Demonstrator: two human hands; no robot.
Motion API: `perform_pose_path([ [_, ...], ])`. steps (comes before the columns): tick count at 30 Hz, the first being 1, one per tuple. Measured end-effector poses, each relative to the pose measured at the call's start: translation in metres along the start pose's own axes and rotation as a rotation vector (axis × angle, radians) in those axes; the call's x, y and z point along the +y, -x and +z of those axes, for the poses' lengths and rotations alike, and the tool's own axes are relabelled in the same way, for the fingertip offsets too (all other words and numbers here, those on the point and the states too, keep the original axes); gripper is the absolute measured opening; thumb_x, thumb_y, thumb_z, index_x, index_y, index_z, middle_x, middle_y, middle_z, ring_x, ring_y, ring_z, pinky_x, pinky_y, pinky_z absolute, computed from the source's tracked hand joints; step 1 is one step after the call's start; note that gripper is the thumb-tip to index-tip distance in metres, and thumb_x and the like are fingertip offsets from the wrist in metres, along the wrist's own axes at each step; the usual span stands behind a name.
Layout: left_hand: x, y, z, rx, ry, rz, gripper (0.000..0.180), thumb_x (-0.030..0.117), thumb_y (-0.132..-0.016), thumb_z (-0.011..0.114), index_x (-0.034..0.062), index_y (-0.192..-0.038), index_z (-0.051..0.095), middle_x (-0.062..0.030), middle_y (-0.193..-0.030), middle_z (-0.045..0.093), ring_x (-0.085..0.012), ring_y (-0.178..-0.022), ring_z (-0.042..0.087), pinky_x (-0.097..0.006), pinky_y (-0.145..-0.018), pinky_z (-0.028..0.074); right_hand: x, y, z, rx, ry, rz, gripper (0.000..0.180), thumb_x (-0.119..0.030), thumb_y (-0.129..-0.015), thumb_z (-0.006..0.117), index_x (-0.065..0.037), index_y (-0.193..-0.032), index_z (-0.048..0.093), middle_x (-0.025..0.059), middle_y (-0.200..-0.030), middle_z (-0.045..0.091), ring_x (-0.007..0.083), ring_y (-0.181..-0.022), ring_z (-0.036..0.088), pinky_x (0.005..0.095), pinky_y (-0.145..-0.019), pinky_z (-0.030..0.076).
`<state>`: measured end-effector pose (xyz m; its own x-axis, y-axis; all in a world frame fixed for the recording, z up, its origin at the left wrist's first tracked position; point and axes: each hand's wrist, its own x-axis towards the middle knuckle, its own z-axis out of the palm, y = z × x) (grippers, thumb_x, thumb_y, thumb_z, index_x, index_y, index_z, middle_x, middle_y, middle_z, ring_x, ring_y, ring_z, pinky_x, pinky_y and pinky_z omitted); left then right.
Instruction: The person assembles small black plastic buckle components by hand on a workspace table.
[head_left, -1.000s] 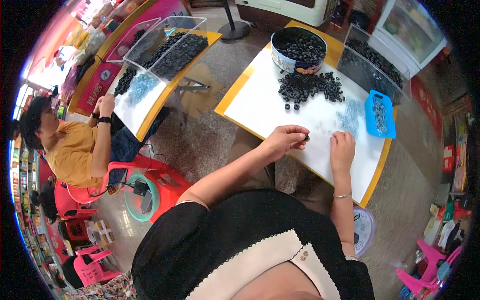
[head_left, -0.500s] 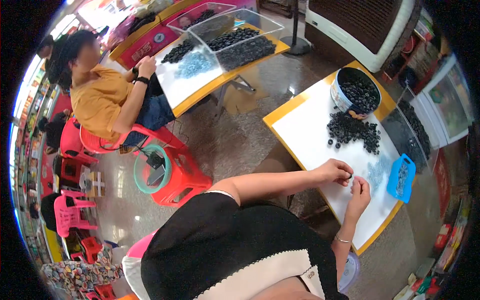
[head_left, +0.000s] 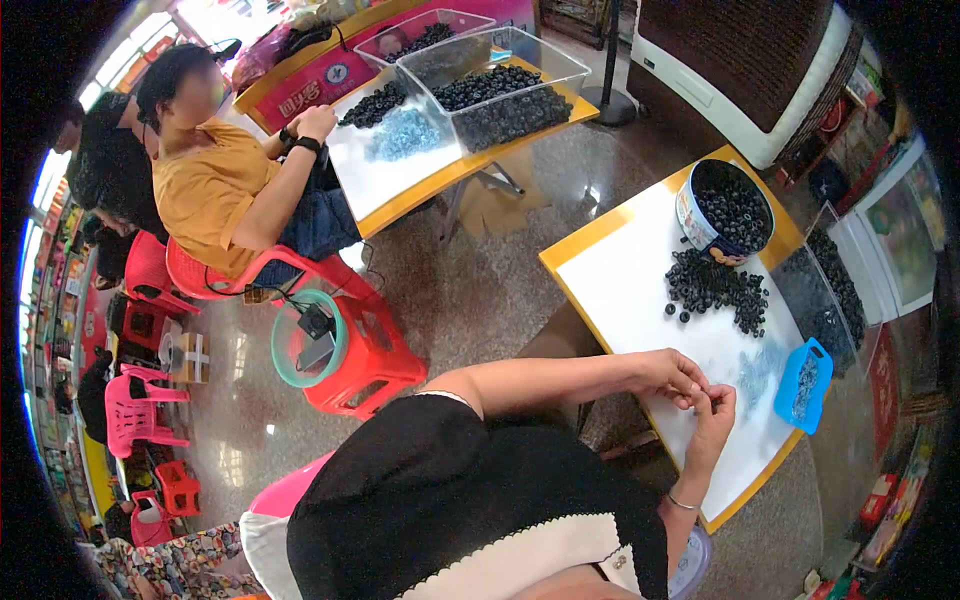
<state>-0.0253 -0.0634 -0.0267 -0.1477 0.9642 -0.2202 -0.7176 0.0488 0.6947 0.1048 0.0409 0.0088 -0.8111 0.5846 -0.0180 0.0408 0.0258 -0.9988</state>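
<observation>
Over the near part of the white table top [head_left: 610,290], my two hands meet with fingertips together. My left hand [head_left: 672,374] is closed in a pinch. My right hand [head_left: 712,412] pinches from the right against it. Whatever sits between the fingers is hidden or too small to name. Just beyond lies a loose pile of small black round pieces [head_left: 715,290], some with a hole. Small pale-blue clear bits [head_left: 757,372] are spread right of my hands. A blue scoop-like tray [head_left: 816,375] holding similar bits stands at the right edge.
A round tub [head_left: 697,222] full of black pieces stands at the table's far end, with a clear box [head_left: 845,285] of them at right. Across the aisle, a person in a yellow shirt [head_left: 215,190] sits at another table. A red stool [head_left: 375,350] bears a green basket [head_left: 283,350].
My hands have come together at the fingertips; before, a small gap parted them and a dark bit showed at the left fingertips. The whole view has shifted slightly.
</observation>
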Motion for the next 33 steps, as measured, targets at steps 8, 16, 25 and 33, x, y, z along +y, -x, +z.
perform_pose_path([
  [8,-0.003,0.001,0.001,0.007,0.089,0.077,0.03,0.02,-0.086,0.064,0.0032,-0.111,0.06,-0.0039,-0.088,0.063,-0.0104,-0.073,0.06,-0.022,-0.065,0.049,-0.011,-0.001,0.003,0.061,0.247,-0.068,0.012,-0.013,-0.085,0.063,-0.003,-0.087,0.056,-0.0015,-0.078,0.05,0.0072,-0.072,0.044,0.0212,-0.065,0.038],
  [16,0.033,0.042,-0.034,0.209,0.436,0.249,0.028,0.006,-0.092,0.054,-0.0031,-0.118,0.05,-0.0125,-0.101,0.06,-0.0145,-0.085,0.062,-0.021,-0.077,0.055,-0.015,-0.056,-0.028,0.288,0.417,-0.118,0.015,-0.016,-0.087,0.059,-0.002,-0.087,0.062,0.0014,-0.075,0.056,0.0118,-0.068,0.052,0.0252,-0.063,0.042],
  [25,0.036,0.057,-0.041,0.262,0.497,0.355,0.026,0.004,-0.091,0.054,-0.0027,-0.116,0.051,-0.0145,-0.102,0.059,-0.016,-0.085,0.062,-0.023,-0.078,0.056,0.005,-0.092,0.04,-0.026,0.717,-0.48,0.01,-0.009,-0.081,0.063,-0.002,-0.087,0.065,0.009,-0.082,0.061,0.0204,-0.072,0.059,0.0299,-0.066,0.046],
  [33,0.042,0.061,-0.049,0.304,0.453,0.338,0.027,0.004,-0.092,0.053,-0.0028,-0.118,0.05,-0.015,-0.102,0.059,-0.0157,-0.084,0.062,-0.023,-0.078,0.056,-0.006,-0.102,0.052,0.075,0.685,-0.438,0.008,-0.011,-0.08,0.06,-0.006,-0.084,0.066,0.0098,-0.082,0.06,0.0284,-0.083,0.057,0.0381,-0.073,0.046],
])
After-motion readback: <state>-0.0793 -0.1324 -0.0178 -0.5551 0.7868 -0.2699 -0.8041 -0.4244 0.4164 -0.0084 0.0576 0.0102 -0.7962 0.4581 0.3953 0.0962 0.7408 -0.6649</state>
